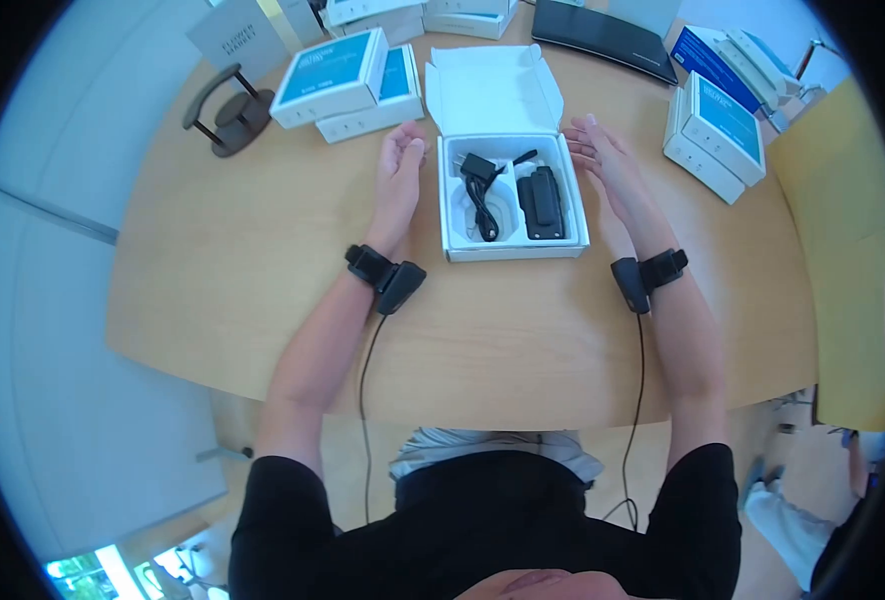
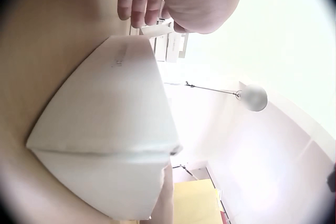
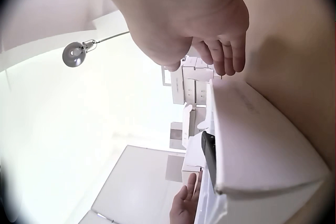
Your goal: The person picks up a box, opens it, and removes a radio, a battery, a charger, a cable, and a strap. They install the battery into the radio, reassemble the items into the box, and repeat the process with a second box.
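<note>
An open white box (image 1: 516,253) lies on the table with its lid raised at the back. In its left compartment sits a black power adapter (image 1: 479,168) with a coiled cable (image 1: 485,215). The right compartment holds a black rectangular device (image 1: 541,203). My left hand (image 1: 400,180) rests by the box's left side, fingers loosely bent with nothing in them. At the box's right side is my right hand (image 1: 608,170), fingers loosely extended and close to the wall. Both wrist views show bare palms beside the white side walls (image 2: 121,103).
Blue-and-white boxes (image 1: 333,75) are stacked at the back left, beside a dark stand (image 1: 233,115). More boxes (image 1: 718,135) stand at the right. A black laptop (image 1: 603,40) lies at the back. Cables (image 1: 366,400) run from both wrist cameras over the table's front edge.
</note>
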